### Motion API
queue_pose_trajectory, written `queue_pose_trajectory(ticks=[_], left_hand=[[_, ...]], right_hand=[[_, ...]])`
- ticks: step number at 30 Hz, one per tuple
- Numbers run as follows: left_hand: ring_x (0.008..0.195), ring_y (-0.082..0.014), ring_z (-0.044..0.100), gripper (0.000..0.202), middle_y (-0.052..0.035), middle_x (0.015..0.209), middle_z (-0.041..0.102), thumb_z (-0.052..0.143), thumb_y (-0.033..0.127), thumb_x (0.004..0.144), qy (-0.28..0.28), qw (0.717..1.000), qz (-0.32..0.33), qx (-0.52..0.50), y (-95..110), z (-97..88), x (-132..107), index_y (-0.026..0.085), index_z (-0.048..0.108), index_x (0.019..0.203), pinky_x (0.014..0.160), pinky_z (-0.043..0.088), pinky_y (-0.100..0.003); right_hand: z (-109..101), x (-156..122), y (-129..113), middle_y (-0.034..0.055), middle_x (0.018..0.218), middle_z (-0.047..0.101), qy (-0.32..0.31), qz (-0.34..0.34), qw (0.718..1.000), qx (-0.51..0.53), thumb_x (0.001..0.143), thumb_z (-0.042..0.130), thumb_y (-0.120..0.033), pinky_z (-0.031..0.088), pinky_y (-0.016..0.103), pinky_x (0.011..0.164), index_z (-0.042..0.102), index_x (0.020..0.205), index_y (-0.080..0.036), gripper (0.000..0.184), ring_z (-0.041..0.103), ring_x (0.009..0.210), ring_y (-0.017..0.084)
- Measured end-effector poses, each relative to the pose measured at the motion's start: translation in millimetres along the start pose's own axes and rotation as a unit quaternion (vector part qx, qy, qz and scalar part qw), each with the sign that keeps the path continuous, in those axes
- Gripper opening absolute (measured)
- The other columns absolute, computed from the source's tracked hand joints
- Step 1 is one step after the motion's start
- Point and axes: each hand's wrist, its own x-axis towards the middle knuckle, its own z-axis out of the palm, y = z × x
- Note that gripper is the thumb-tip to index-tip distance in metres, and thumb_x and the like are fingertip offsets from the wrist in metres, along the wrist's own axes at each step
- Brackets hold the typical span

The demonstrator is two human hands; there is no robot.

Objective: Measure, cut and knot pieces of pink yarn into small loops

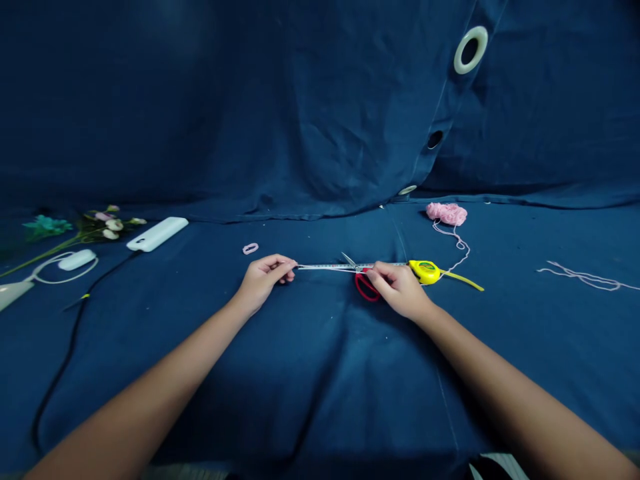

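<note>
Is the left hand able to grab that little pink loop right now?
Probably yes: the pink loop lies just beyond the left hand, with only blue cloth between. It's pinching a pale strand, so it would likely need to let go first.

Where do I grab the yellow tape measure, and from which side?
Probably best by its rounded yellow case, coming from the right. Its measuring strip runs out leftward, by the right hand, while only a thin yellow strap trails off the other side.
</note>
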Motion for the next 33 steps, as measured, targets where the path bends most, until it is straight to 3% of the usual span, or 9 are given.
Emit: queue_pose_trajectory(ticks=[4,11,18,24,29,33], left_hand=[[0.074,-0.0156,0.064,0.029,-0.0063,0.082,0.073,0.075,0.042,0.088,0.012,1.0,-0.003,0.008,-4,-6.1,4,0.017,0.082,0.099,0.065,0.046,-0.026],[0.083,-0.0195,0.065,0.032,-0.0082,0.091,0.077,0.069,0.046,0.092,-0.02,0.997,0.023,0.071,-7,-6.3,8,0.02,0.083,0.102,0.071,0.048,-0.028],[0.082,-0.0201,0.065,0.024,-0.0052,0.087,0.076,0.07,0.042,0.091,0.007,0.973,0.102,0.208,-2,3.3,7,0.02,0.08,0.09,0.077,0.045,-0.03],[0.079,-0.0193,0.061,0.019,-0.0039,0.083,0.07,0.064,0.032,0.093,0.033,0.933,0.177,0.311,-5,3.8,16,0.02,0.075,0.083,0.075,0.042,-0.03],[0.078,-0.0195,0.058,0.017,-0.0028,0.078,0.067,0.061,0.027,0.09,0.011,0.899,0.218,0.38,-8,2.8,24,0.021,0.074,0.08,0.074,0.04,-0.03],[0.072,-0.017,0.057,0.018,-0.0013,0.079,0.066,0.06,0.028,0.091,-0.013,0.894,0.198,0.401,-9,2.9,23,0.023,0.077,0.085,0.067,0.039,-0.029]], right_hand=[[-20,3,12,-0.0029,0.061,0.042,0.041,0.02,0.999,-0.027,0.103,0.048,-0.048,0.032,0.029,0.059,0.044,0.068,-0.022,0.044,0.041,0.058,0.014],[-54,-6,29,-0.0031,0.062,0.044,0.079,0.028,0.99,-0.109,0.103,0.05,-0.045,0.033,0.03,0.061,0.05,0.071,-0.022,0.04,0.043,0.059,0.014],[-52,-5,31,-0.0005,0.066,0.055,0.082,0.02,0.984,-0.157,0.102,0.052,-0.04,0.037,0.035,0.079,0.062,0.08,-0.022,0.03,0.053,0.071,0.02],[-58,-2,53,0.0033,0.073,0.064,0.1,0.067,0.974,-0.192,0.1,0.053,-0.04,0.037,0.035,0.076,0.067,0.08,-0.022,0.03,0.056,0.077,0.023],[-63,-2,70,0.0064,0.087,0.068,0.138,0.103,0.966,-0.195,0.095,0.06,-0.041,0.042,0.035,0.078,0.076,0.086,-0.023,0.026,0.059,0.086,0.024],[-64,-3,73,0.0067,0.093,0.07,0.16,0.142,0.961,-0.176,0.091,0.064,-0.042,0.045,0.033,0.076,0.081,0.089,-0.022,0.026,0.062,0.085,0.022]])
